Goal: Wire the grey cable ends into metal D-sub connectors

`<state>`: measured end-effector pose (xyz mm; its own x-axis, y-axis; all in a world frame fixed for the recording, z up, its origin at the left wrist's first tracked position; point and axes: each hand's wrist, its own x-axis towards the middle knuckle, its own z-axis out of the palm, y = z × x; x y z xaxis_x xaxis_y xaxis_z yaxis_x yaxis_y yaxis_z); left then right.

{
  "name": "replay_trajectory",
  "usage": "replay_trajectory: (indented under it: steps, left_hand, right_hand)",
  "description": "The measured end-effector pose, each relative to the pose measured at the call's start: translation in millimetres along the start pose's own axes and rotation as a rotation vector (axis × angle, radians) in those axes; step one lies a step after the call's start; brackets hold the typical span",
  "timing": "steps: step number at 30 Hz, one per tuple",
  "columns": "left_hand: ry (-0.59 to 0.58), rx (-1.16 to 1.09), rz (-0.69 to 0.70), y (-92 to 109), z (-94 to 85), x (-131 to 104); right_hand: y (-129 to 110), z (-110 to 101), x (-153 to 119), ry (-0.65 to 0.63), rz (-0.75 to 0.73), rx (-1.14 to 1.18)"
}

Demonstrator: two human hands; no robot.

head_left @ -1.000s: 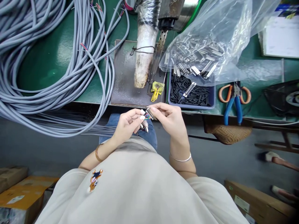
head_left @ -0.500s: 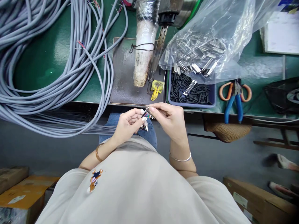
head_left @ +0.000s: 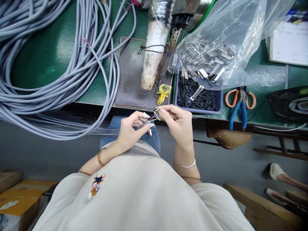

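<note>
We observe the right hand (head_left: pixel 180 123) pinching a metal connector (head_left: pixel 158 113) off the edge of the bench (head_left: pixel 53 54). The left hand (head_left: pixel 132 131) is at its coloured wires (head_left: pixel 152 117); whether those fingers grip, we cannot tell. Plastic bag (head_left: pixel 235 35) overhangs parts tray (head_left: pixel 197 110); pliers (head_left: pixel 243 115) beside; grey cables (head_left: pixel 83 19) crowd the left.

grey cables (head_left: pixel 90 25): cut off left | connector (head_left: pixel 158 115): partly hidden by right hand (head_left: pixel 180 123)

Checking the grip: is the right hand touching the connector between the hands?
Touching. The head view shows the right hand gripping the connector, its thumb against it.
</note>
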<state>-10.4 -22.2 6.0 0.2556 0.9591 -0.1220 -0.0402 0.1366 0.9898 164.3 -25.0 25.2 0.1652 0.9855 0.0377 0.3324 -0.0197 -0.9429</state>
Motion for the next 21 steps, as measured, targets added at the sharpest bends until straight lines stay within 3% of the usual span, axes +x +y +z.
replay_trajectory:
  steps: [5, 13, 15, 19, 21]
  left_hand:
    - [0.086, 0.310, 0.252, -4.5, -0.9, -1.4]
    - [0.042, 0.377, 0.328, -4.5, -3.0, -0.9]
    - [-0.062, 0.388, 0.278, -7.3, -4.6, -1.4]
    - [-0.454, 0.519, 0.189, -18.8, -8.7, -3.7]
    - [-0.518, 0.520, 0.182, -21.3, -12.0, -4.1]
  right_hand:
    - [1.5, 0.5, -1.4, 0.000, 0.024, -0.013]
    - [3.9, -3.1, -4.0, 0.008, -0.059, -0.126]
    - [2.8, -5.1, -5.3, 0.072, -0.103, -0.162]
    - [-0.9, -11.1, -5.8, 0.326, -0.223, -0.117]
    - [-2.2, -14.7, -4.1, 0.433, -0.322, -0.049]
